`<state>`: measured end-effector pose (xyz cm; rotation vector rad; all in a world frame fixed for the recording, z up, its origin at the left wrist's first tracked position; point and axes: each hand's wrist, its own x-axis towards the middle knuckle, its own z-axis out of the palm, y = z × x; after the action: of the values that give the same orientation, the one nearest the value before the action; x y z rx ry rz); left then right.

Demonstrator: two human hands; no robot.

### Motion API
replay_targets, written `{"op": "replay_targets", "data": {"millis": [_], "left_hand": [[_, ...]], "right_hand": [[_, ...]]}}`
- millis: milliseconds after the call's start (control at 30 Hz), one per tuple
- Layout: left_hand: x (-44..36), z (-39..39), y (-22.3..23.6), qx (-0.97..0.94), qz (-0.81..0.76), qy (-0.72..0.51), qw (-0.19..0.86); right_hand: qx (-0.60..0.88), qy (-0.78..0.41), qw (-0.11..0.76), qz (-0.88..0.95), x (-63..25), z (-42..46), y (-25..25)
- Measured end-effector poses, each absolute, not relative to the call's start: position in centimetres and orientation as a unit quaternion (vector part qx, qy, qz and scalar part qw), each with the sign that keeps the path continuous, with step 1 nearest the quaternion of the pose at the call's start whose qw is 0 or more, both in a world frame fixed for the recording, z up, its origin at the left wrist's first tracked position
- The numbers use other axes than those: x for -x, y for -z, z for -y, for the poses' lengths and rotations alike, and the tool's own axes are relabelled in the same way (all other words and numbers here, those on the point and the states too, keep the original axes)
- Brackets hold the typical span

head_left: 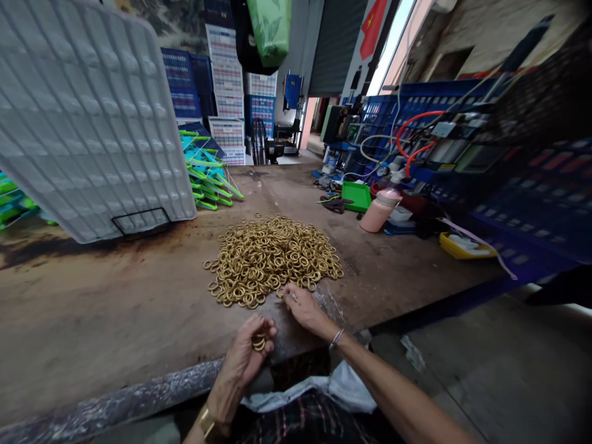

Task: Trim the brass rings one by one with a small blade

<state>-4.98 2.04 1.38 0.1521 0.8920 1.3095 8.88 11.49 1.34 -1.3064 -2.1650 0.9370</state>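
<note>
A heap of small gold-coloured metal rings [272, 256] lies on the brown tabletop in front of me. My left hand [250, 345] is curled, palm up, around several gold-coloured rings [259, 341], near the table's front edge. At the near edge of the heap, my right hand [303, 305] has its fingers drawn together on a gold-coloured ring [280, 294] by the fingertips. The fingers partly hide that ring.
A large ribbed translucent plastic panel [92, 117] stands on the left, with green hangers [206, 172] behind it. To the right are a pink bottle [380, 209], a green tray [356, 196], a yellow tray [467, 245], and a machine with orange hoses [414, 132]. Stacked crates [225, 74] stand behind.
</note>
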Motion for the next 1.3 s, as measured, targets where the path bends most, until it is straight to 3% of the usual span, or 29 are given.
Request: {"op": "replay_targets", "data": {"millis": [133,333,733,1067,1300], "left_hand": [[4.5,-2.3,-1.4,-0.166,-0.444,-0.606,0.639],[3.8,-2.1,-0.7,-0.282,-0.515,-0.555,0.589],[3.4,-1.8,-0.9,-0.342,-0.544,-0.503,0.578],[3.5,-1.7,-0.4,-0.307,-0.473,-0.509,0.65],[3.4,-1.8,-1.2,-0.278,-0.449,-0.542,0.654]], "right_hand": [[0.435,-0.499,0.225,0.715,-9.4,-10.2,-2.7],[0.415,-0.561,0.202,0.687,-9.5,-8.9,-3.6],[0.427,-0.478,0.228,0.733,-8.9,-8.5,-2.8],[0.422,-0.516,0.233,0.709,-9.0,-8.4,-3.3],[0.419,-0.342,0.214,0.813,-9.7,-8.3,-2.5]]}}
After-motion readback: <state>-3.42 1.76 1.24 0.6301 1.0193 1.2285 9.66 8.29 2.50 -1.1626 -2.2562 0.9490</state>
